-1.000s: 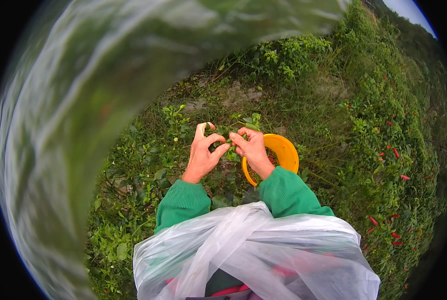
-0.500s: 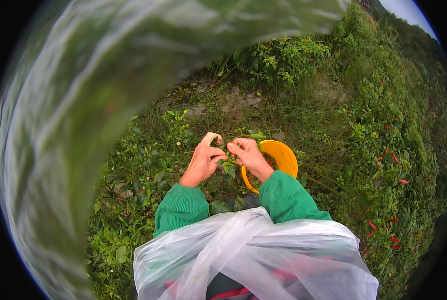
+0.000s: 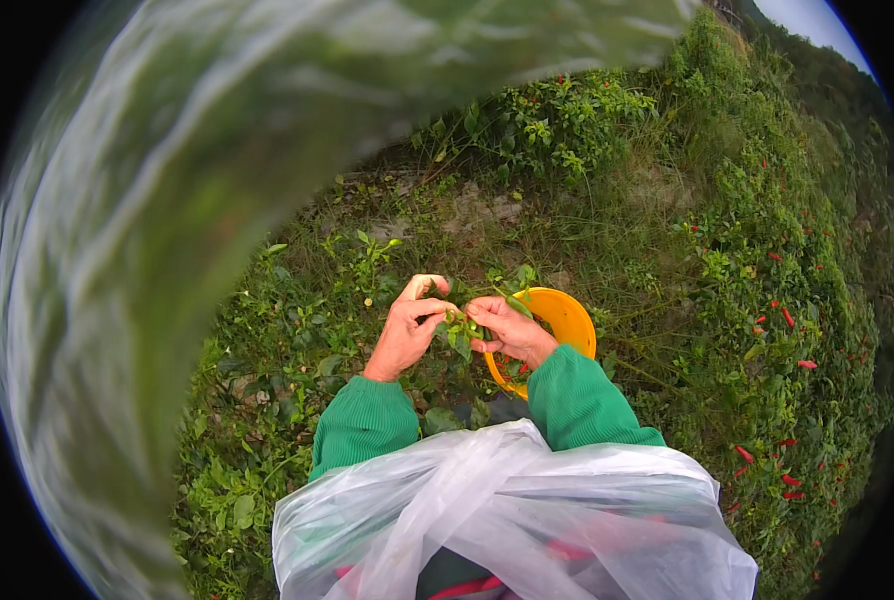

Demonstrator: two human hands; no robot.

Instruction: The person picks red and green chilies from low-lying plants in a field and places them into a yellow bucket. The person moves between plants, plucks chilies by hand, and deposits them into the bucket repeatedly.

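Close together in the middle of the view, both my hands are on a leafy green pepper sprig (image 3: 459,335). The fingers of my left hand (image 3: 403,328) are curled round it, thumb and forefinger pinching its leaves and stem. My right hand (image 3: 512,333) pinches the right side of the sprig between thumb and fingers. Whether a pepper is inside either grip is hidden. A yellow bucket (image 3: 571,318) stands right behind and under my right hand, with red peppers (image 3: 515,374) in it, partly covered by that hand and wrist.
Low pepper plants (image 3: 257,340) grow on the left, and taller bushes with red peppers (image 3: 744,454) line the right. Another bush (image 3: 567,120) stands ahead. A blurred clear plastic sheet (image 3: 107,250) covers the upper left; more plastic (image 3: 507,500) wraps my body.
My right hand has shifted slightly right and down, and my left hand slightly right. Both stay on the sprig. More of the red peppers in the bucket shows below my right hand.
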